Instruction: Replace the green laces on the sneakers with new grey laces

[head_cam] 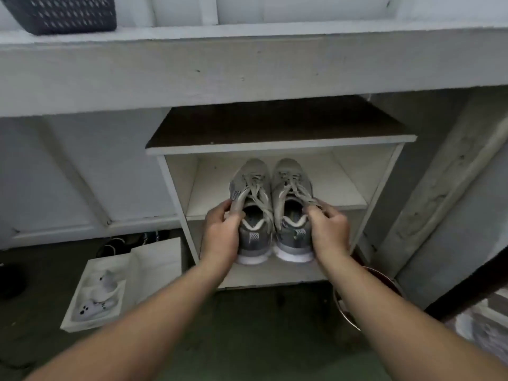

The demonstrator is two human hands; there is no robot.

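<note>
Grey mesh sneakers with pale grey laces sit side by side, heels toward me, held at the white wooden shelf unit. Left hand has its grip curled round the left shoe's collar, right hand pinches the other's. Dark plastic basket up top.

Two grey mesh sneakers with white soles, side by side, toes pointing into a white wooden shelf unit. Left hand grips left sneaker's collar; right hand grips the right one's. Pale laces threaded. Open white box on floor, left.
</note>
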